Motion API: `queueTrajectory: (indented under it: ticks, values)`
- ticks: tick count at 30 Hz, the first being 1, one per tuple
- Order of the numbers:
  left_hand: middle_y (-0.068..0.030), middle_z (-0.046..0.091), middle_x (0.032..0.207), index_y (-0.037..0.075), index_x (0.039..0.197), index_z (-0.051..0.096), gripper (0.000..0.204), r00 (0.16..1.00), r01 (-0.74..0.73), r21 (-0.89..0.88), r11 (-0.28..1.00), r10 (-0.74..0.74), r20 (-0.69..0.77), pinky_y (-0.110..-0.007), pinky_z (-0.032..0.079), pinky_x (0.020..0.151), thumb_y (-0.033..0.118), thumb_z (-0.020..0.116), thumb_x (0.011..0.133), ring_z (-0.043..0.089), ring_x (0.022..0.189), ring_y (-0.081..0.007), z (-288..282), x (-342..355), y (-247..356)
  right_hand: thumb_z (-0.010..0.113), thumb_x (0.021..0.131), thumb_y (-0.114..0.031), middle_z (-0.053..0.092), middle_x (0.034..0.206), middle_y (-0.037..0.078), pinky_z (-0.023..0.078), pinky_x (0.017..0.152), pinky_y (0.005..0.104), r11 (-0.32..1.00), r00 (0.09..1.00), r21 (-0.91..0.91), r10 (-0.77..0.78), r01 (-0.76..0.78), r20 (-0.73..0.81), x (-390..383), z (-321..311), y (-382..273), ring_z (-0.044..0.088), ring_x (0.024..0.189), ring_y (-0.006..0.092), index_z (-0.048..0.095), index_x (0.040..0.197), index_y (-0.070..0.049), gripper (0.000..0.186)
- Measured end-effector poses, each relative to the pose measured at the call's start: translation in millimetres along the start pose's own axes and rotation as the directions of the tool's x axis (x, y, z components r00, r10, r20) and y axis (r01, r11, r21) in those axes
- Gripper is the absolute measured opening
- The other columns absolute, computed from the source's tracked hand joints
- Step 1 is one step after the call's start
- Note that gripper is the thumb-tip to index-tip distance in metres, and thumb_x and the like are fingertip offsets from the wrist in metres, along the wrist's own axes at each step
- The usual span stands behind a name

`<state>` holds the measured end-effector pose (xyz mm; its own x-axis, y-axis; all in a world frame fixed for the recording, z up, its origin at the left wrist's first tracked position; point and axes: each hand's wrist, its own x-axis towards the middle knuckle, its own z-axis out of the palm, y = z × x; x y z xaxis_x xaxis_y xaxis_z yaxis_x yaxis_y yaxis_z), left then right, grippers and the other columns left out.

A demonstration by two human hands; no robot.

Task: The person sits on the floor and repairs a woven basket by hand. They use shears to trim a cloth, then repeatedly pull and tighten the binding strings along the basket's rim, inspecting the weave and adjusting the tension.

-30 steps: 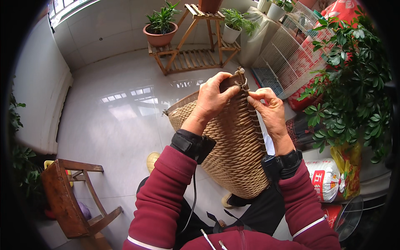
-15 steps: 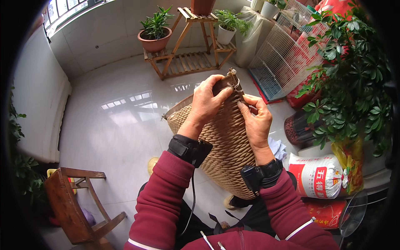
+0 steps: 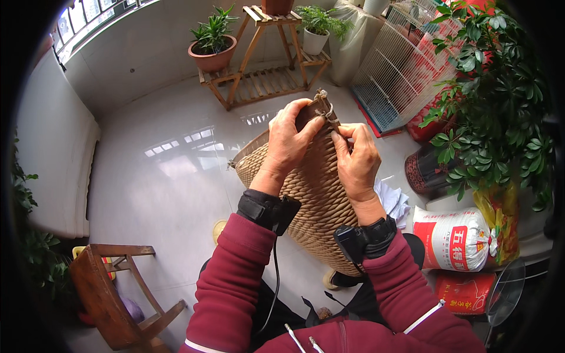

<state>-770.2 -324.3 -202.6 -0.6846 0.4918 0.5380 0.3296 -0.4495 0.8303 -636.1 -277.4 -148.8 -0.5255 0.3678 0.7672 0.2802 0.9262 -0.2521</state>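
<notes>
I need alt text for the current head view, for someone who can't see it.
Left hand and right hand both grip the upper corner of a woven tan piece. Beyond it, a slatted wooden stand holds potted plants; a wire cage and leafy plant fill the right side, a wooden stool the left.

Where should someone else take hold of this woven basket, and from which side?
I'd pinch the woven basket by its flat rim, coming from the far left. The stretch left of the left hand looks like a thin, exposed band, easy to grip across, while that hand and the right hand crowd the upper corner.
</notes>
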Motion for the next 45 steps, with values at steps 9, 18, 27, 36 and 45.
queueTrajectory:
  ticks: [9,18,27,36,45]
  values:
    - [-0.0095,0.061,0.11,0.005,0.127,0.056,0.049,1.0,0.02,-0.023,1.0,-0.019,0.018,-0.035,0.041,0.093,0.031,0.066,0.088,0.055,0.103,-0.0241,23.1,15.1,40.1,0.068,0.086,-0.011,0.065,0.101,0.005,0.054,0.067,0.0319,0.998,0.991,0.07,0.008,0.001,-0.133,10.3,-27.1,2.9,0.068,0.082,0.0239,0.066,0.1,-0.011,0.014]
    - [-0.0047,0.062,0.113,-0.001,0.127,0.056,0.038,0.958,0.276,-0.494,0.825,-0.279,0.07,-0.024,0.046,0.09,0.012,0.064,0.092,0.057,0.101,-0.0105,73.9,35.5,86.9,0.061,0.094,-0.015,0.068,0.097,0.006,0.052,0.077,0.0259,0.772,0.922,0.503,0.332,-0.388,0.201,57.6,-87.1,35.1,0.065,0.085,0.0147,0.065,0.108,-0.003,0.019]
    - [-0.0044,0.062,0.113,-0.002,0.127,0.056,0.036,0.961,0.267,-0.467,0.843,-0.269,0.065,-0.025,0.045,0.091,0.009,0.061,0.092,0.058,0.102,-0.0105,92.4,44.1,102.6,0.067,0.089,-0.016,0.07,0.086,0.006,0.052,0.073,0.0248,0.507,0.783,0.62,0.204,-0.598,0.588,116.1,-93.4,75.1,0.066,0.078,0.0117,0.068,0.102,0.0,0.021]
    - [-0.0029,0.062,0.104,0.003,0.129,0.054,0.04,0.973,0.219,-0.51,0.832,-0.225,0.052,-0.024,0.045,0.086,0.006,0.063,0.09,0.057,0.094,-0.0091,98.1,52.3,94.2,0.07,0.081,-0.02,0.068,0.085,0.011,0.051,0.074,0.0345,0.795,0.86,0.47,0.122,-0.383,0.495,134.0,-99.1,79.8,0.067,0.081,0.0248,0.066,0.09,-0.002,0.02]
    - [-0.0035,0.063,0.104,0.003,0.128,0.055,0.04,0.956,0.278,-0.514,0.811,-0.288,0.061,-0.025,0.047,0.086,0.005,0.064,0.089,0.059,0.093,-0.0105,88.0,49.7,94.6,0.068,0.081,-0.018,0.067,0.082,0.013,0.051,0.072,0.0352,0.893,0.792,0.407,-0.104,-0.192,0.602,158.1,-99.2,82.2,0.066,0.077,0.0252,0.064,0.089,-0.001,0.018]
